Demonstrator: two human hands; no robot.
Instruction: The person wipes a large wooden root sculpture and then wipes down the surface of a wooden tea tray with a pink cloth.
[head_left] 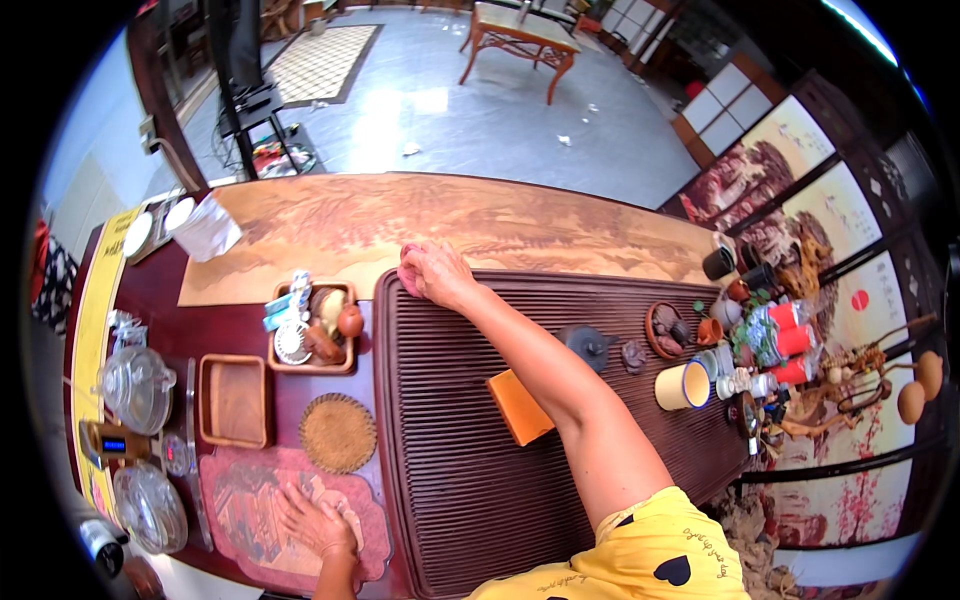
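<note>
My right arm stretches far across the slatted dark brown tea tray. At the tray's far left corner, my right hand is closed over a pink cloth, which bunches out past the fingers. My left hand lies flat with fingers spread on a pink patterned mat at the near left. Under my right forearm, an orange block and a dark teapot sit on the tray, both partly hidden by the arm.
Left of the tray are a wooden tray of small items, a square wooden tray, a round woven mat and glass kettles. Along the right stand a cream enamel mug, a round dish and red-lidded jars.
</note>
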